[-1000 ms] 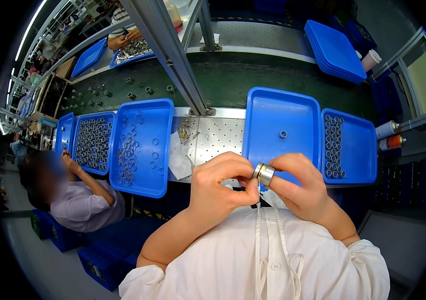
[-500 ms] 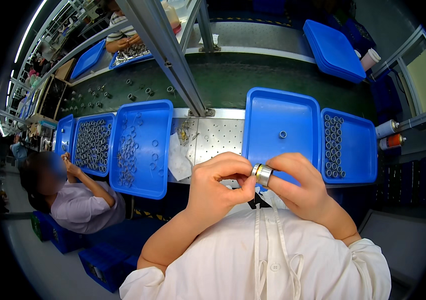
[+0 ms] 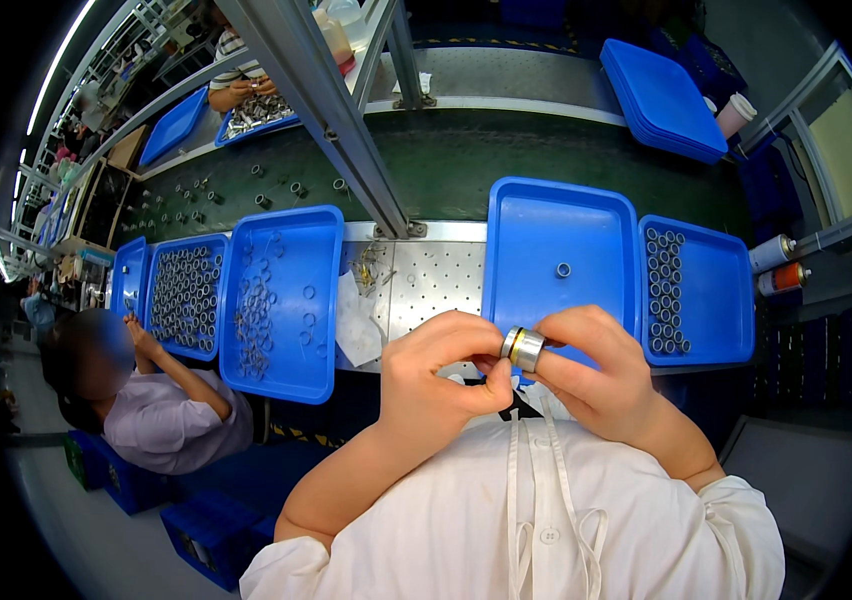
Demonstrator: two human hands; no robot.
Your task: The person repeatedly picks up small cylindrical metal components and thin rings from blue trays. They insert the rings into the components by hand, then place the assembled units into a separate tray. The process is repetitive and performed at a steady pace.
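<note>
In front of my chest, both hands meet at a short shiny metal sleeve (image 3: 526, 352) with a yellowish band round it. My left hand (image 3: 436, 370) pinches its left end between thumb and fingers. My right hand (image 3: 601, 370) grips the right end, with fingers above and below it. Just beyond them lies a blue tray (image 3: 526, 225) with one small metal ring (image 3: 563, 270) in it. To its right, another blue tray (image 3: 721, 290) bears rows of similar metal rings (image 3: 662, 325) along its left side.
On the left, a blue tray (image 3: 291, 225) contains loose thin rings (image 3: 254, 320); beside it another tray (image 3: 186, 300) is packed with metal rings. A metal post (image 3: 321, 110) rises mid-bench. A green conveyor belt (image 3: 466, 160) carries scattered rings. A co-worker (image 3: 171, 420) sits at left.
My hands stay on the sleeve, almost in the same place, with its left end turned slightly. The view has shifted a little. The co-worker's hands at the left have moved slightly.
</note>
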